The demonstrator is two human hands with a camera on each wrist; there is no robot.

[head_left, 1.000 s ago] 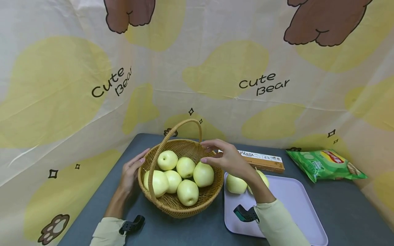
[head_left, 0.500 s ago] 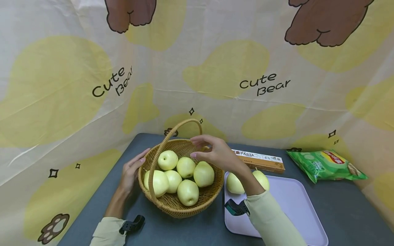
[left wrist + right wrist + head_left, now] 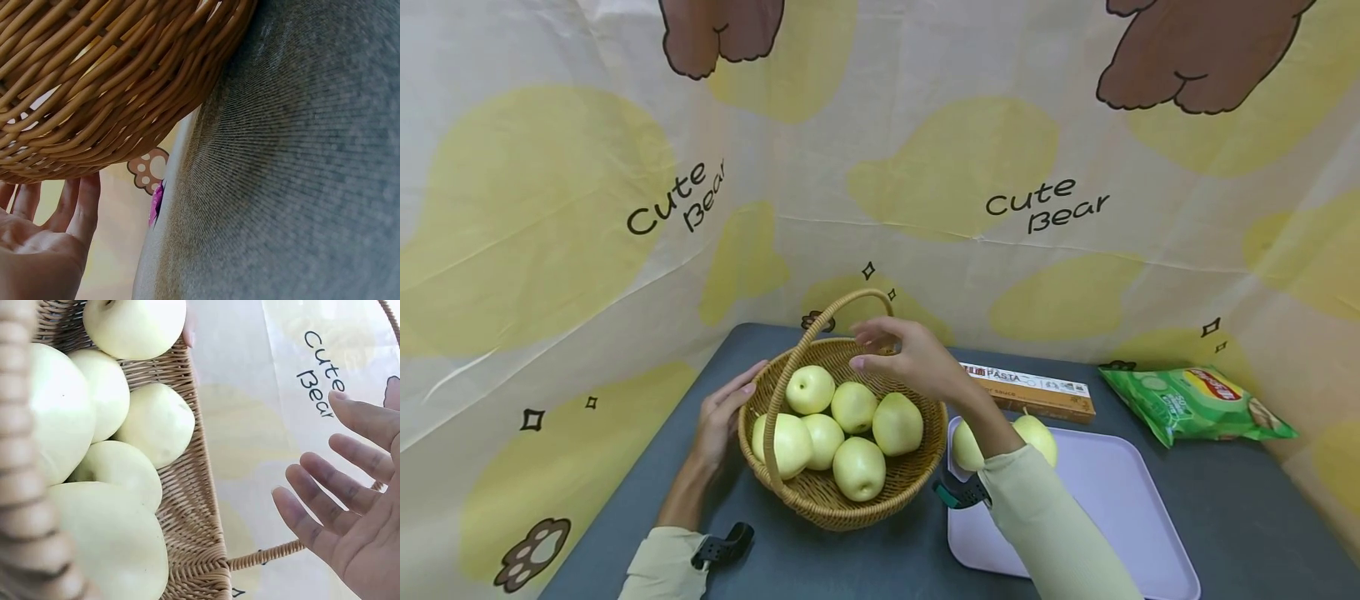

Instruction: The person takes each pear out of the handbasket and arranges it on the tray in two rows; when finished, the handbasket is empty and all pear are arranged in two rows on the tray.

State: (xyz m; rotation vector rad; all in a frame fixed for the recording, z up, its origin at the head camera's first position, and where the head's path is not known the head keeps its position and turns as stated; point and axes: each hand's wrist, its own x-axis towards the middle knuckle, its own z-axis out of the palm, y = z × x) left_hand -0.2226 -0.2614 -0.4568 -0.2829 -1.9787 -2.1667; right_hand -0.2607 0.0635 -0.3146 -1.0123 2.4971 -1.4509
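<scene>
A wicker basket (image 3: 842,517) with an arched handle (image 3: 808,337) stands on the dark table and holds several pale green apples (image 3: 858,470). At its left side my left hand (image 3: 718,421) rests with straight fingers against the wicker wall; the left wrist view shows those fingertips (image 3: 84,197) at the weave. My right hand (image 3: 910,354) hovers over the basket's back right part, near the far end of the handle. It holds nothing. In the right wrist view the right hand (image 3: 350,500) has its fingers spread and relaxed, apart from the apples (image 3: 156,425).
Right of the basket lies a lilac tray (image 3: 1120,500) with pale green fruit (image 3: 1036,437) at its back left, partly behind my right forearm. Behind it is a pasta box (image 3: 1037,393). A green chip bag (image 3: 1197,402) lies at the right, before a printed cloth backdrop (image 3: 925,167).
My right hand has moved left and slightly up, from the basket's right rim to over its back part. The left hand, basket and apples stay where they were.
</scene>
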